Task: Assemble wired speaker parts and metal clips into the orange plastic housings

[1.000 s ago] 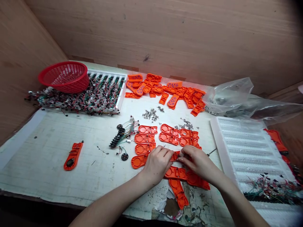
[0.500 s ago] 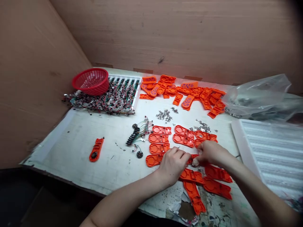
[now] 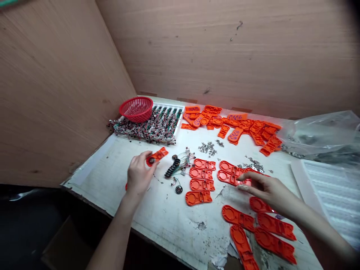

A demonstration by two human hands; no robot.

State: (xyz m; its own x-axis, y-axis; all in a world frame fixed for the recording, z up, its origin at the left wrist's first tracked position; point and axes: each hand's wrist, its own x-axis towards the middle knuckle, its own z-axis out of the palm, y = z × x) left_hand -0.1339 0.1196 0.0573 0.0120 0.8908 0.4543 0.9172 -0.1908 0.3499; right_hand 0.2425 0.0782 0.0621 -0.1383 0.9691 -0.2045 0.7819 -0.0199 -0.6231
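My left hand (image 3: 137,174) is closed on an orange plastic shell half (image 3: 161,153) with a round black part in its wide end, held at the left of the table. Behind that hand, the edge of another orange shell (image 3: 126,186) peeks out. My right hand (image 3: 263,187) hovers over the orange shells on the right, its thumb and fingers apart and nothing visible between them. Left of it lie a column of orange shells (image 3: 198,197) and a pair of shells (image 3: 227,177). A bunch of small black speakers (image 3: 172,167) with wires rests between the hands.
A red basket (image 3: 136,109) sits on a white tray of wired parts (image 3: 180,122). Orange shells (image 3: 236,135) are heaped at the back. Small metal pieces (image 3: 208,148) lie in front of them. On the right are a clear plastic bag (image 3: 323,131) and a white ridged tray (image 3: 323,195).
Both hands were together over a shell on the right. My left hand has moved left with an orange shell, and my right hand has opened. The camera view has shifted.
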